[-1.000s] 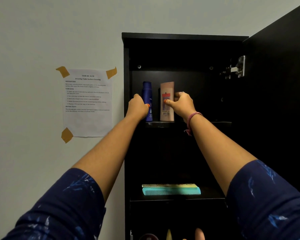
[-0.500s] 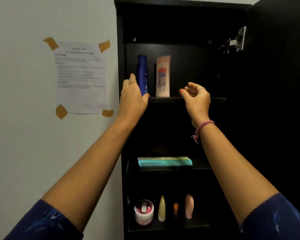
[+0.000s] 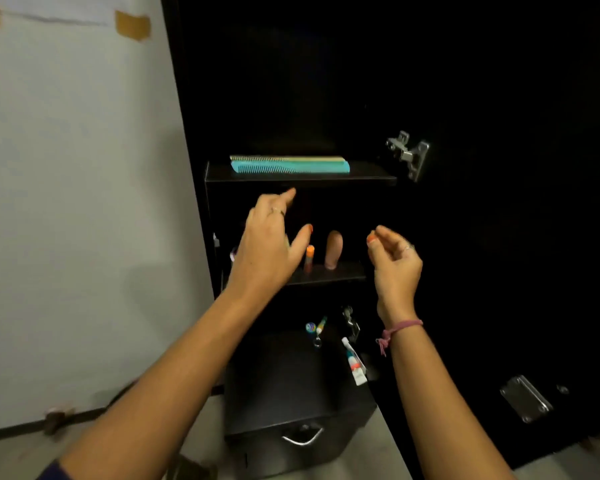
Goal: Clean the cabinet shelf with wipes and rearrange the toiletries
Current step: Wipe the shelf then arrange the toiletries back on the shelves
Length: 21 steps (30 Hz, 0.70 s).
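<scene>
The black cabinet stands open in front of me. A teal comb and a pale comb behind it lie on a middle shelf. One shelf lower stand a small orange-capped tube and a peach bottle. My left hand hovers in front of that lower shelf, fingers spread, holding nothing and hiding items behind it. My right hand hangs to the right of the shelf, fingers loosely curled and empty.
Below, a black drawer unit carries a toothpaste tube and small keyring items. The open cabinet door with its metal hinge is on the right. A white wall with a taped paper is on the left.
My view has tilted down from the top shelf with the blue and peach bottles. Both hands let go there and dropped to the level of the lower shelf.
</scene>
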Tool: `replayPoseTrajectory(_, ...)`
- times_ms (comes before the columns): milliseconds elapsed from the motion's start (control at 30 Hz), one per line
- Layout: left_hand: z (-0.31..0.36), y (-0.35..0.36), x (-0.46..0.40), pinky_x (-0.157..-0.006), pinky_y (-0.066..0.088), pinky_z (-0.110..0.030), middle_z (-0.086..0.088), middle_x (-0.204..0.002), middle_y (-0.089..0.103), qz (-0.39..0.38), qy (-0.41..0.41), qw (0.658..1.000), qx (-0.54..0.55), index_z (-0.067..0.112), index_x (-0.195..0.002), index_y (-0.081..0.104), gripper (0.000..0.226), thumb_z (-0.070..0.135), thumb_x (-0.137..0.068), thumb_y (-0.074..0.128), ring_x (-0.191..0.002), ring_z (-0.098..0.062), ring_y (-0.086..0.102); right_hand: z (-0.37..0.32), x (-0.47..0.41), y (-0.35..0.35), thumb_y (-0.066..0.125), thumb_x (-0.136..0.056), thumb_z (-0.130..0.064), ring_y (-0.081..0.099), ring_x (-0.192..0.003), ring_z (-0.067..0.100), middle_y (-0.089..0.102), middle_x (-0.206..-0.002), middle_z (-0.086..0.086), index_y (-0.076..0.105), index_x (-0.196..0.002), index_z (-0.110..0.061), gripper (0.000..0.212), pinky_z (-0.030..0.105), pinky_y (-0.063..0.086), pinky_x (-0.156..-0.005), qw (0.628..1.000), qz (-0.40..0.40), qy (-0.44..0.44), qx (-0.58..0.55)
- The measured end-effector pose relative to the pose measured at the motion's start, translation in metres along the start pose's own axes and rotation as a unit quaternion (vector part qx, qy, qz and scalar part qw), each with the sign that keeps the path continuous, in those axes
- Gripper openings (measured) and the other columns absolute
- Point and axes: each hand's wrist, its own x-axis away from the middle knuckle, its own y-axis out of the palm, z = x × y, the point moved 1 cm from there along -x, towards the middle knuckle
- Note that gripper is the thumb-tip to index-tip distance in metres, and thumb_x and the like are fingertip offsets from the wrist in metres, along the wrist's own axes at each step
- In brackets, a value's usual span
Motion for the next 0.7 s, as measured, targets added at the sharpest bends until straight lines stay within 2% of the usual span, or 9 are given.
replayPoseTrajectory(133,-0.033,0.06,0.048,-0.105,0.041,-0.032,-0.004,-0.127,0.049,-0.091,-0.044,0.995,0.019,0.011,-0.134,0.046,0.051,0.024,-0.088,0.061,-0.124,-0.019,0.047,0.075,0.027,-0.032,0.063,-0.087,-0.007,0.066,-0.091,0.011,0.069,-0.096,0.004,0.066,-0.098,-0.019,0.017,0.021,0.052,-0.082,0.994,0.015,0.106,0.036)
replayPoseTrajectory(233,-0.061,0.106,0.078,-0.104,0.04,-0.03,-0.005,-0.125,0.05,-0.166,-0.093,0.982,0.012,0.01,-0.132,0.048,0.049,0.023,-0.087,0.061,-0.12,-0.019,0.05,0.123,0.041,-0.05,0.061,-0.087,-0.003,0.064,-0.081,0.007,0.068,-0.093,0.006,0.066,-0.102,-0.009,0.017,0.01,0.051,-0.07,0.98,0.023,0.175,0.088)
replayPoseTrajectory(267,-0.071,0.121,0.087,-0.104,0.04,-0.029,-0.006,-0.125,0.05,-0.191,-0.114,0.975,0.01,0.009,-0.132,0.048,0.048,0.023,-0.087,0.061,-0.119,-0.019,0.051,0.14,0.045,-0.056,0.061,-0.086,-0.004,0.064,-0.08,0.01,0.068,-0.091,0.007,0.066,-0.101,-0.009,0.016,0.013,0.052,-0.073,0.973,0.019,0.198,0.12)
replayPoseTrajectory(333,-0.091,0.15,0.104,-0.103,0.041,-0.029,-0.009,-0.124,0.051,-0.236,-0.157,0.959,0.004,0.007,-0.13,0.05,0.047,0.02,-0.087,0.061,-0.118,-0.022,0.052,0.174,0.053,-0.07,0.062,-0.084,-0.007,0.065,-0.085,0.017,0.069,-0.09,0.006,0.068,-0.098,-0.011,0.016,0.029,0.054,-0.085,0.948,-0.009,0.248,0.201)
replayPoseTrajectory(400,-0.111,0.176,0.118,-0.103,0.042,-0.032,-0.012,-0.123,0.052,-0.271,-0.205,0.941,-0.003,0.005,-0.128,0.051,0.046,0.018,-0.086,0.062,-0.115,-0.025,0.054,0.203,0.06,-0.081,0.062,-0.084,-0.009,0.066,-0.092,0.025,0.071,-0.092,0.009,0.068,-0.103,-0.008,0.02,0.035,0.051,-0.09,0.917,-0.049,0.29,0.268)
replayPoseTrajectory(600,-0.169,0.243,0.126,-0.102,0.039,-0.031,-0.016,-0.126,0.051,-0.312,-0.345,0.885,-0.024,0.003,-0.127,0.051,0.044,0.013,-0.086,0.06,-0.115,-0.029,0.054,0.263,0.042,-0.076,0.059,-0.085,-0.006,0.062,-0.106,0.029,0.068,-0.112,0.015,0.065,-0.111,-0.004,0.027,0.033,0.045,-0.098,0.866,-0.146,0.323,0.352)
replayPoseTrajectory(700,-0.195,0.269,0.126,-0.104,0.033,-0.029,-0.017,-0.129,0.049,-0.336,-0.37,0.865,-0.036,0.002,-0.128,0.049,0.044,0.012,-0.086,0.059,-0.12,-0.029,0.05,0.286,0.029,-0.063,0.055,-0.087,-0.007,0.06,-0.11,0.026,0.066,-0.118,0.01,0.064,-0.115,-0.009,0.029,0.026,0.042,-0.097,0.841,-0.215,0.291,0.402)
